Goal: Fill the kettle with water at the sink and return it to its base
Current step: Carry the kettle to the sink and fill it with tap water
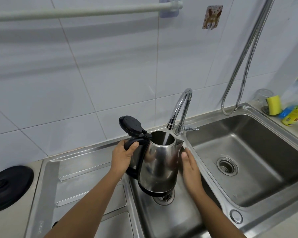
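A steel kettle (159,164) with a black handle hangs over the left basin of the double sink (258,215), its black lid (131,125) flipped up. Water streams from the chrome tap (180,107) into the kettle's open mouth. My left hand (123,156) grips the handle. My right hand (190,166) lies flat against the kettle's right side, fingers straight. The round black kettle base (9,187) sits on the counter at the far left.
A ribbed steel draining board (86,191) lies between the base and the basin. At the back right stand an upturned glass (263,97), a yellow sponge (273,104) and a dish soap bottle (294,114). A metal shower hose (248,59) hangs down the tiled wall.
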### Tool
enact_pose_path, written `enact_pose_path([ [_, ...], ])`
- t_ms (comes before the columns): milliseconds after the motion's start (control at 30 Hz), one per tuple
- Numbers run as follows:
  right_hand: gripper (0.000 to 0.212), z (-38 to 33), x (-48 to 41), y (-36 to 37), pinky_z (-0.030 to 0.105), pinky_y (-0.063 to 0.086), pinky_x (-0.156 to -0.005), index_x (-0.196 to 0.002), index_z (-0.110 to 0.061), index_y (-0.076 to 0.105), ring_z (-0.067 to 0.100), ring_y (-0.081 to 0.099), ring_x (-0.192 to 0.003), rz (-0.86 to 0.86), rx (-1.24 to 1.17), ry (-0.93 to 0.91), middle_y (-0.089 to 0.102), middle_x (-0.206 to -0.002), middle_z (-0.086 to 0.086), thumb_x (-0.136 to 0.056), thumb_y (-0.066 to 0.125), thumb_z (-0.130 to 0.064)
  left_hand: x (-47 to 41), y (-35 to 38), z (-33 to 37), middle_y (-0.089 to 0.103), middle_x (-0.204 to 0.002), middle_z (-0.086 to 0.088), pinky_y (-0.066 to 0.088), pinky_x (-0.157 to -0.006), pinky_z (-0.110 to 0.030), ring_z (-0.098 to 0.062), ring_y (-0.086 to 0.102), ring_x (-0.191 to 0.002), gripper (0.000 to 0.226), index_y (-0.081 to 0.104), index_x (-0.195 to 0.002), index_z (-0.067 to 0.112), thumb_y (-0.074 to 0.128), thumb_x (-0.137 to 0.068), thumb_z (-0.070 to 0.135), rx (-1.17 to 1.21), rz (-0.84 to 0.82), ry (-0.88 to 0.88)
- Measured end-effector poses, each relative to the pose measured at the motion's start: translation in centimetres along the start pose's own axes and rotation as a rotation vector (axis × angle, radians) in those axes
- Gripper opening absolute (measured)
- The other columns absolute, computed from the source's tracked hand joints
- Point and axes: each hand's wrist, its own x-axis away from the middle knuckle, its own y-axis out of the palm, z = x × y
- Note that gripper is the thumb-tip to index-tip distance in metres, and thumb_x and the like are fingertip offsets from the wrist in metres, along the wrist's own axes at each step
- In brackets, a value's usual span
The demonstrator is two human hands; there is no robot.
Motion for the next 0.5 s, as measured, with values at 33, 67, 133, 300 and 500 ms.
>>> enact_pose_path([
  [33,0.057,-0.2,-1.1,-0.4,0.027,0.028,-0.113,-0.154,-0.02,0.042,0.009,0.037,-0.142,0.06,0.054,-0.015,0.043,-0.158,-0.002,-0.103,0.047,-0.045,0.0,0.0,0.0,0.061,-0.069,0.007,0.037,-0.057,-0.023,-0.008,0.057,-0.066,0.018,0.055,-0.079,0.031,0.062,-0.085,0.047,0.002,-0.001,0.0],
  [67,0.052,-0.4,-2.3,-0.7,0.028,0.027,-0.114,-0.153,-0.018,0.042,0.011,0.036,-0.144,0.115,0.114,-0.03,0.042,-0.159,0.0,-0.105,0.048,-0.036,0.0,0.0,0.0,0.061,-0.07,0.006,0.037,-0.058,-0.023,-0.01,0.058,-0.068,0.018,0.055,-0.08,0.032,0.062,-0.085,0.048,-0.001,-0.005,0.002],
  [133,0.051,-0.9,-4.8,-1.2,0.034,0.023,-0.122,-0.155,-0.015,0.039,0.018,0.03,-0.15,0.173,0.237,-0.059,0.033,-0.163,0.003,-0.106,0.049,-0.024,-0.1,0.0,-0.1,0.063,-0.072,0.005,0.037,-0.059,-0.023,-0.013,0.06,-0.071,0.018,0.055,-0.081,0.033,0.061,-0.084,0.05,-0.009,-0.013,0.007],
  [300,0.067,-1.3,-8.9,-1.3,0.042,0.017,-0.122,-0.163,-0.017,0.013,0.03,0.016,-0.154,0.111,0.591,-0.055,0.004,-0.171,-0.001,-0.104,0.045,-0.015,-0.3,0.1,-0.3,0.065,-0.079,0.004,0.041,-0.062,-0.026,-0.017,0.063,-0.076,0.022,0.055,-0.083,0.033,0.061,-0.082,0.054,-0.009,-0.027,-0.001],
  [500,0.078,0.2,-9.7,-1.3,0.048,0.021,-0.123,-0.163,-0.016,0.002,0.033,0.018,-0.152,0.126,0.852,-0.097,-0.003,-0.171,0.002,-0.101,0.049,-0.012,-0.3,-0.3,-0.2,0.066,-0.081,0.005,0.044,-0.065,-0.028,-0.019,0.065,-0.077,0.031,0.056,-0.084,0.033,0.059,-0.076,0.062,0.019,-0.025,0.009],
])
